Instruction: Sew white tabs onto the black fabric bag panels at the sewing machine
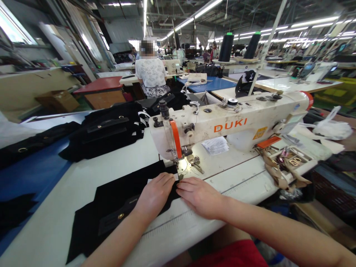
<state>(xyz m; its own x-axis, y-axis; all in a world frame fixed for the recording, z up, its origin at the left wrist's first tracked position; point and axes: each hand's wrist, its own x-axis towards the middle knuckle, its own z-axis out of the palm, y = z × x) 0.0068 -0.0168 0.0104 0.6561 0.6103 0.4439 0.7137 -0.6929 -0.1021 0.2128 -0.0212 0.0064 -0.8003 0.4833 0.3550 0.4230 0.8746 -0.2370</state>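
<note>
Black fabric (pixel 111 196) with a dark strap and a gold-coloured fitting lies on the white sewing table, its right end close to the needle area of the sewing machine (pixel 200 126). My left hand (pixel 157 193) rests on the fabric near that end, fingers together and pressing it. A small white piece (pixel 175 177) shows by my left fingertips. My right hand (pixel 200 196) is at the fabric's right edge, fingers together and touching it, just in front of the lit needle plate (pixel 183 165). The fingertips of both hands are close together.
Stacked black pieces (pixel 105 129) lie behind on the left. A tray (pixel 302 163) with metal rings and tan strips sits at the right. White paper (pixel 215 145) lies under the machine arm. A person (pixel 151 72) sits farther back, facing away. Two black thread cones (pixel 226 47) stand behind.
</note>
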